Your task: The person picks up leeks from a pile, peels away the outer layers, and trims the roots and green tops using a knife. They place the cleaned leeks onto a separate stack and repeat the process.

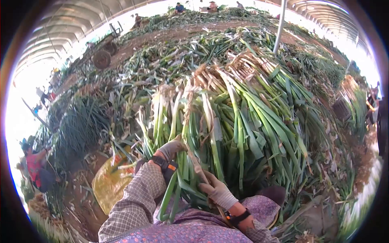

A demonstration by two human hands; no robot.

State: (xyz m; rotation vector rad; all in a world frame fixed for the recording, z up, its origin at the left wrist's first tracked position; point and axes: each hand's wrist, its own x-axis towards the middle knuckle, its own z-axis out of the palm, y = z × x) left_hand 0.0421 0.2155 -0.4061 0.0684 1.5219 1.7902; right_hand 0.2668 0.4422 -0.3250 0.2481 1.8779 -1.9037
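Observation:
My left hand, in a pale work glove, is closed around a long green onion whose root end points away from me. Its green leaves hang down toward my lap. A withered brownish outer leaf runs along that onion, and my right hand, gloved too, is closed on its lower end. Right in front of both hands lies a large heap of green onions, roots up and leaves drooping toward me. My fingertips are partly hidden by the gloves and leaves.
A yellow sack lies to my left. Stripped leaves litter the ground beyond the heap. A metal pole rises at the back, and a wheel stands back left. A person is at the left edge; others are farther off.

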